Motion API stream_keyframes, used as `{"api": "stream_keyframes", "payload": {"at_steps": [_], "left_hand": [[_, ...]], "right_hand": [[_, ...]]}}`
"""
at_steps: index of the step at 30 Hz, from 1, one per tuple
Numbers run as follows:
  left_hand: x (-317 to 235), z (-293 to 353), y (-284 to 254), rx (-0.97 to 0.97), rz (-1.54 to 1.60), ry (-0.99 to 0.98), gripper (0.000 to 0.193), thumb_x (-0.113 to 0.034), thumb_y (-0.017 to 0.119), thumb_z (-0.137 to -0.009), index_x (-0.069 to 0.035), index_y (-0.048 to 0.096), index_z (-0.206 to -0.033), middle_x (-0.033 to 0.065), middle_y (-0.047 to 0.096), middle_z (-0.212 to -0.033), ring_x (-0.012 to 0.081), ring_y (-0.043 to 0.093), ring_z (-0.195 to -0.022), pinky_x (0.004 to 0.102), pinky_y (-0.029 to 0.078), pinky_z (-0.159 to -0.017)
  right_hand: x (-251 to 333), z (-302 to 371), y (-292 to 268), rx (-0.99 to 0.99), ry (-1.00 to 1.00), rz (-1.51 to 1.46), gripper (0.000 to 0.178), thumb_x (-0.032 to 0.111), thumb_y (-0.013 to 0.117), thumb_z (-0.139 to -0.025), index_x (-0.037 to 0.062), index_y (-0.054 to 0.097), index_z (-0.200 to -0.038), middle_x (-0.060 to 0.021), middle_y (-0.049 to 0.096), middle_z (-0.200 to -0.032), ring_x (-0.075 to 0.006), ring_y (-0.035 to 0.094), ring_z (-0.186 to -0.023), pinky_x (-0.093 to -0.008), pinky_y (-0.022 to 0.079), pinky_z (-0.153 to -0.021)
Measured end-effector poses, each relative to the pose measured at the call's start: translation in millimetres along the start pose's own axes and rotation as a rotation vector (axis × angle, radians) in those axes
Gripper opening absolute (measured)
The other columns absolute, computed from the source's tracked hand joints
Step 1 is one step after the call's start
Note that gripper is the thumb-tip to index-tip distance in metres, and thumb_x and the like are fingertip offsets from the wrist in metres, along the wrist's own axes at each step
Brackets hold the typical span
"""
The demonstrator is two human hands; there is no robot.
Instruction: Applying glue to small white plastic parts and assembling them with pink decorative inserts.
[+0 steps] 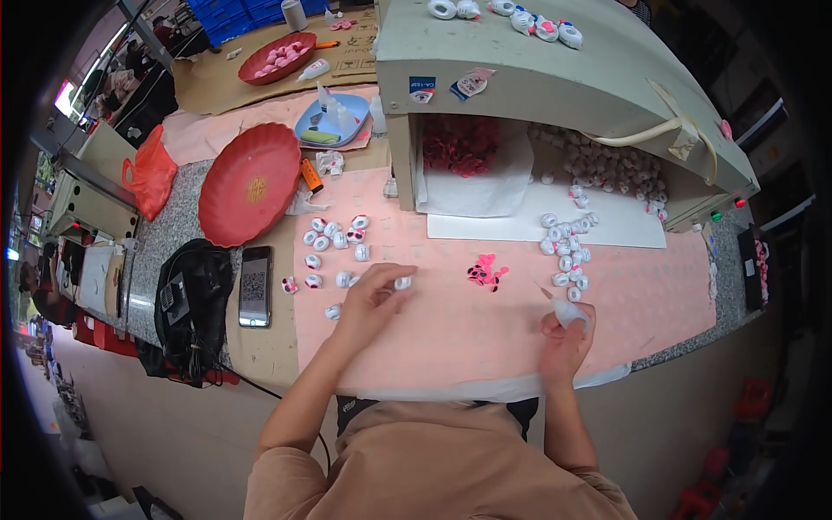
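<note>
My left hand [374,305] pinches a small white rounded piece [403,283] between thumb and fingertips, just over the pink cloth [451,347]. In my right hand [563,345] is a small white glue bottle [569,314], its thin nozzle tilted up and to the left. Between the hands lies a little heap of bright pink and black pieces [486,272]. Several white pieces [331,230] are scattered beyond and left of my left hand, a few bearing pink and black parts. More white pieces [572,247] stand in a cluster beyond my right hand.
A grey-green machine [537,78] rises at the back; white pieces and dark pink pieces [459,146] lie in its opening. To the left are a red scalloped tray [247,173], a phone [255,288], a black bag [186,303] and a blue tray [347,134] with bottles.
</note>
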State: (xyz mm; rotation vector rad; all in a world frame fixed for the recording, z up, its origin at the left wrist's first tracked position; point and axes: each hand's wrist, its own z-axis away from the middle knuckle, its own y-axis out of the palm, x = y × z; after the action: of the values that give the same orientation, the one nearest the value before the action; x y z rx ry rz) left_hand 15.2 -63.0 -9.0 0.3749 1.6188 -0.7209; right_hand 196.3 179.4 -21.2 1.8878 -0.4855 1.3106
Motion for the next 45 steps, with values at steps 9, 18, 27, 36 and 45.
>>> {"api": "stream_keyframes", "payload": {"at_steps": [9, 18, 27, 36, 45], "left_hand": [[-6.7, 3.7, 49.8, -0.016, 0.447, -0.154, 0.037, 0.005, 0.061, -0.086, -0.002, 0.056, -0.122, 0.0079, 0.059, -0.114, 0.0139, 0.059, -0.103, 0.0265, 0.051, -0.089], [-2.3, 5.1, 57.0, -0.052, 0.395, -0.128, 0.031, 0.011, 0.058, -0.085, 0.004, 0.052, -0.114, 0.0103, 0.056, -0.119, 0.0182, 0.059, -0.11, 0.0278, 0.05, -0.095], [-3.7, 5.9, 58.6, -0.047, 0.4, -0.106, 0.032, 0.013, 0.056, -0.085, 0.004, 0.052, -0.115, 0.0099, 0.055, -0.118, 0.018, 0.059, -0.11, 0.0287, 0.049, -0.097], [-2.9, 6.3, 57.8, -0.034, 0.389, -0.106, 0.032, 0.012, 0.057, -0.085, 0.003, 0.052, -0.115, 0.0103, 0.055, -0.119, 0.019, 0.058, -0.111, 0.0293, 0.048, -0.098], [-3.8, 6.9, 58.0, -0.022, 0.379, -0.13, 0.032, 0.011, 0.057, -0.085, 0.002, 0.052, -0.116, 0.0098, 0.056, -0.119, 0.0187, 0.059, -0.111, 0.0292, 0.049, -0.097]], "right_hand": [[-28.3, 12.6, 28.1, 0.27, -0.121, 0.232, 0.024, 0.021, 0.06, -0.09, 0.0004, 0.052, -0.099, -0.0064, 0.057, -0.084, -0.0108, 0.051, -0.07, -0.0251, 0.043, -0.063], [-11.4, 10.5, 44.1, 0.317, -0.308, 0.524, 0.028, 0.01, 0.076, -0.077, 0.0003, 0.058, -0.096, -0.0123, 0.062, -0.083, -0.0201, 0.06, -0.07, -0.0289, 0.047, -0.061], [-10.8, 10.8, 46.0, 0.363, -0.34, 0.576, 0.031, 0.009, 0.078, -0.074, 0.0015, 0.06, -0.097, -0.0134, 0.063, -0.083, -0.0238, 0.062, -0.069, -0.0305, 0.049, -0.06], [-11.5, 10.7, 46.0, 0.367, -0.335, 0.589, 0.031, 0.009, 0.079, -0.073, 0.002, 0.06, -0.096, -0.0128, 0.063, -0.083, -0.0238, 0.062, -0.07, -0.0305, 0.049, -0.06], [-10.3, 9.7, 45.6, 0.419, -0.34, 0.554, 0.03, 0.009, 0.078, -0.074, 0.002, 0.059, -0.096, -0.0121, 0.062, -0.08, -0.0232, 0.06, -0.068, -0.0301, 0.047, -0.058]]}}
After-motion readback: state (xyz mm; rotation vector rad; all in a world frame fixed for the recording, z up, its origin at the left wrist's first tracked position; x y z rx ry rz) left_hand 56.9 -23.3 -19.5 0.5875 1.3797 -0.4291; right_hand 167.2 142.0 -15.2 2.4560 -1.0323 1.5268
